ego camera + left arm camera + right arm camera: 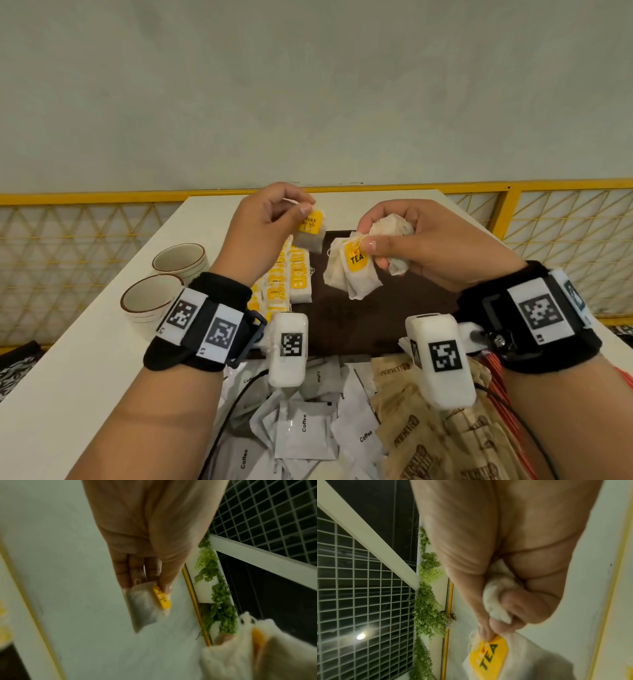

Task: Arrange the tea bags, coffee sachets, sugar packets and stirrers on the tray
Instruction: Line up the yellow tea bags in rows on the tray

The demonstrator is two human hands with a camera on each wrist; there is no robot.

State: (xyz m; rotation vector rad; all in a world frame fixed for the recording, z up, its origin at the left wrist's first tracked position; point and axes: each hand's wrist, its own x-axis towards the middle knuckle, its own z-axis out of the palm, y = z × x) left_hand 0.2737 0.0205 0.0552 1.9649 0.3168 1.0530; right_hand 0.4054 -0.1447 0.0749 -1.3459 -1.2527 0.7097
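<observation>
Paper tea bag, yellow tag point(311, 233): one, pinched by left hand point(263, 233).
Right hand point(428, 243): clutching crumpled white tea bags point(356, 270), count unclear.
Ceramic cups point(150, 298): two, table's left edge.
Dark tray point(394, 308): rows of tea bags at left edge.

black wristbands point(219, 291) with white tag-marked camera units point(287, 349).

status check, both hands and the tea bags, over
Left hand pinches one tea bag. Right hand grips a bunch of tea bags above tray. Nothing in the way.
</observation>
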